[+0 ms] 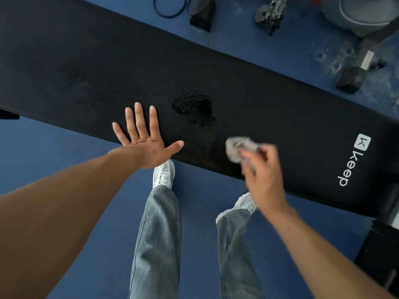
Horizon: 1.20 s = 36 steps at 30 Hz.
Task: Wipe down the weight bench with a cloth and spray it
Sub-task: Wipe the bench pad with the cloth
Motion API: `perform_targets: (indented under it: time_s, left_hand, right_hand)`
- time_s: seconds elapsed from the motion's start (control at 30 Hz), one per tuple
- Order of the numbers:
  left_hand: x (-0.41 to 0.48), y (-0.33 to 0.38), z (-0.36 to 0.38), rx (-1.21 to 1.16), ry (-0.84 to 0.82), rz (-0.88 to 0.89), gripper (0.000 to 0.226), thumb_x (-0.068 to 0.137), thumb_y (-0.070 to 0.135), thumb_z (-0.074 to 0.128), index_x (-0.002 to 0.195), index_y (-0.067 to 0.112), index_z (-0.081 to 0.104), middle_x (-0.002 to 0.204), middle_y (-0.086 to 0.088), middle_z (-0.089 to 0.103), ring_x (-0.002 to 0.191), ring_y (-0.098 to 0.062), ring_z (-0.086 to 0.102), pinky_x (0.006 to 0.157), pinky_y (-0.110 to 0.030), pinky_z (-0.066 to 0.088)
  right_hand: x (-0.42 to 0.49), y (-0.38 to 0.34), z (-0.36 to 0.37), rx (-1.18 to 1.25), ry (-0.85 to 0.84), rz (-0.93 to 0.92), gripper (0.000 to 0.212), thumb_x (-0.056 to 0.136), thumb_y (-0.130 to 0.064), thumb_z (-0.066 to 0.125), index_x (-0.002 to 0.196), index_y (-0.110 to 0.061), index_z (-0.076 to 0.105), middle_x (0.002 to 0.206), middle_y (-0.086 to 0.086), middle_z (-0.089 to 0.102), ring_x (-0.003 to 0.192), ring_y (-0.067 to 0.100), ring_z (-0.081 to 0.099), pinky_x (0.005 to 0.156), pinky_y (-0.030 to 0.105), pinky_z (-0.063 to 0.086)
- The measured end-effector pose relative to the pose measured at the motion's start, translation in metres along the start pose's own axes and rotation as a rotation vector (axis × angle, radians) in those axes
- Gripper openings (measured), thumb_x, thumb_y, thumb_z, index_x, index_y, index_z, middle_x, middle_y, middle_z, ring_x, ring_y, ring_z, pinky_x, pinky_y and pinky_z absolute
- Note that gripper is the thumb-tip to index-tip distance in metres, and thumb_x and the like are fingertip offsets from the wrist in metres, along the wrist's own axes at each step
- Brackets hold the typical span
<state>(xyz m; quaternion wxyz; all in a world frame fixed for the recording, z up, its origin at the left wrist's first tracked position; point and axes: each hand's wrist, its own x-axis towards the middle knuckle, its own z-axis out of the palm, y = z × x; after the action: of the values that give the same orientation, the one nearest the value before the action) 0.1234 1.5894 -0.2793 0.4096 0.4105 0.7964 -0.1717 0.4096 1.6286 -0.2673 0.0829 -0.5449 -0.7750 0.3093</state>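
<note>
The black padded weight bench (86, 61) runs slantwise from the upper left down to the right edge of the view, above a blue floor (43, 143). From the lower left a bare forearm reaches up to the left hand (143, 140). That hand lies flat and open on the pad just inside its near edge, fingers straight and spread, thumb pointing right. Below it stand two legs in grey jeans (157, 234). The toe of the left white sneaker (164, 175) sits just under the near edge of the pad. To the right of the open hand, near the middle of the pad, is a darker patch (194, 108) that looks wet. Further right, a crumpled grey cloth (237, 147) is over the near part of the pad; whether it touches the surface cannot be told. The right hand (265, 171) grips the cloth with curled fingers, and both are blurred. The other white sneaker (244, 203) shows under that wrist. Near the right end of the pad a white logo (354, 160) reads "Keep". Beyond the far edge, on the floor at upper right, lies a dark block-ended weight (349, 79).
</note>
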Motion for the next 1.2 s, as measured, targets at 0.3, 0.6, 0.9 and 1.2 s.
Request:
perform_targets:
  time_s: [0.3, 0.6, 0.9, 1.2]
  left_hand:
    - [0.000, 0.000, 0.000, 0.000, -0.013, 0.000, 0.115, 0.079, 0.088, 0.033, 0.149, 0.029, -0.036, 0.155, -0.006, -0.046, 0.142, -0.028, -0.044, 0.113, -0.061, -0.025]
    - [0.001, 0.001, -0.006, 0.006, -0.075, -0.005, 0.114, 0.079, 0.088, 0.032, 0.146, 0.030, -0.040, 0.152, -0.007, -0.049, 0.139, -0.028, -0.047, 0.111, -0.061, -0.027]
    - [0.000, 0.000, -0.006, -0.002, -0.079, 0.008, 0.115, 0.079, 0.089, 0.032, 0.145, 0.031, -0.042, 0.152, -0.007, -0.050, 0.139, -0.029, -0.047, 0.111, -0.061, -0.026]
    - [0.001, -0.001, -0.007, -0.013, -0.084, 0.016, 0.110, 0.078, 0.090, 0.030, 0.131, 0.035, -0.049, 0.152, -0.007, -0.050, 0.138, -0.029, -0.048, 0.110, -0.060, -0.028]
  right_hand:
    - [0.195, -0.022, -0.005, -0.088, 0.309, 0.116, 0.032, 0.092, -0.007, 0.059, 0.123, -0.009, 0.066, 0.122, 0.009, 0.047, 0.110, 0.022, 0.054, 0.095, 0.004, 0.032]
    - [0.001, -0.033, 0.030, -0.095, -0.184, -0.283, 0.034, 0.088, -0.008, 0.064, 0.119, -0.019, 0.073, 0.110, 0.013, 0.059, 0.087, 0.033, 0.059, 0.073, 0.048, 0.054]
    - [0.194, -0.037, 0.001, -0.065, 0.264, 0.122, 0.030, 0.092, -0.009, 0.064, 0.122, -0.006, 0.066, 0.125, 0.016, 0.048, 0.109, 0.023, 0.057, 0.094, 0.006, 0.031]
    - [0.021, -0.064, 0.043, -0.071, -0.220, -0.286, 0.035, 0.090, -0.003, 0.064, 0.123, -0.014, 0.068, 0.112, 0.012, 0.051, 0.091, 0.030, 0.055, 0.077, 0.046, 0.054]
